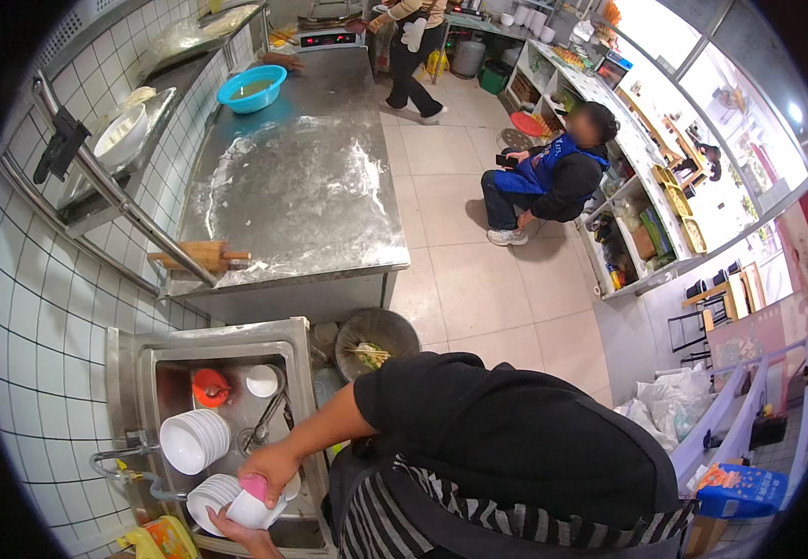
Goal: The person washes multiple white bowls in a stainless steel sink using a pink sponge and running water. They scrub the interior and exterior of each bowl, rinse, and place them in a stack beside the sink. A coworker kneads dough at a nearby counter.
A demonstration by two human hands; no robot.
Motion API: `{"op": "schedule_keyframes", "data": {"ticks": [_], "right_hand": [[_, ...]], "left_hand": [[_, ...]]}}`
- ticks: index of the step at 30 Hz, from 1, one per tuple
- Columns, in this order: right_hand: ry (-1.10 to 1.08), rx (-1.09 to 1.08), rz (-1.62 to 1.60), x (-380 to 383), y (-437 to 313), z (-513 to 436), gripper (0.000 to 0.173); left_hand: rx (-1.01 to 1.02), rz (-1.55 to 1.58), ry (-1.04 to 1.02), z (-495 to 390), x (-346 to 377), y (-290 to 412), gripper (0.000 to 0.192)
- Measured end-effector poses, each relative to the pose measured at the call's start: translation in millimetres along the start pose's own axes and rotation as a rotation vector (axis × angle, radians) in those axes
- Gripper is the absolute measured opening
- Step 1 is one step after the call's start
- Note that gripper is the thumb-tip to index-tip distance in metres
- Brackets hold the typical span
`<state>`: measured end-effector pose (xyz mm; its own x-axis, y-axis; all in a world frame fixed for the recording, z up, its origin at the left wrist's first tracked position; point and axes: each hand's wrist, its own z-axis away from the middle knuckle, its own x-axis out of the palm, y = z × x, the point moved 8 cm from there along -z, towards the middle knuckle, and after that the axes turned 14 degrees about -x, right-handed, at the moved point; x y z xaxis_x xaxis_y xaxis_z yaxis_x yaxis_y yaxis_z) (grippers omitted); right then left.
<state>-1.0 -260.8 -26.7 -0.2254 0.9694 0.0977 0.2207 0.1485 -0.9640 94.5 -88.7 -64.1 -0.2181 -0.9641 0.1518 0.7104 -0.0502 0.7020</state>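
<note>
Over the steel sink (pixel 124 363), my left hand (pixel 244 536) holds a white bowl (pixel 249 513) tilted on its side. My right hand (pixel 272 468) presses a pink sponge or cloth (pixel 255 485) against that bowl. Right beside both hands, a stack of white dishes (pixel 208 497) leans in the basin. A taller stack of white bowls (pixel 187 445) lies on its side farther up. Toward the sink's far end are a red round item (pixel 210 388) and a small white bowl (pixel 262 381). Metal utensils (pixel 264 418) rest near my right wrist.
A faucet (pixel 116 455) reaches in from the wall. Yellow packaging (pixel 159 538) sits at the sink's near corner. Beyond is a floury steel table (pixel 292 189) with a rolling pin (pixel 198 256) and blue basin (pixel 251 91). A waste bin (pixel 376 328) stands alongside. One person (pixel 550 168) sits; another (pixel 418 49) stands.
</note>
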Motion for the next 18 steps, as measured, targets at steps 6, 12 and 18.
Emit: {"op": "schedule_keyframes", "data": {"ticks": [6,12,18], "right_hand": [[0.205,-0.053,-0.193,-22.3,15.3,-27.1,0.042],[0.776,0.195,-0.167,-51.5,65.8,-6.0,0.017],[0.576,-0.141,-0.062,-37.7,-3.5,-20.1,0.02]], "left_hand": [[0.054,0.326,-0.492,8.4,34.5,-33.2,0.071],[-0.053,0.588,-0.27,44.2,53.9,-75.3,0.069],[-0.024,0.574,-0.04,64.7,48.9,-49.0,0.06]]}}
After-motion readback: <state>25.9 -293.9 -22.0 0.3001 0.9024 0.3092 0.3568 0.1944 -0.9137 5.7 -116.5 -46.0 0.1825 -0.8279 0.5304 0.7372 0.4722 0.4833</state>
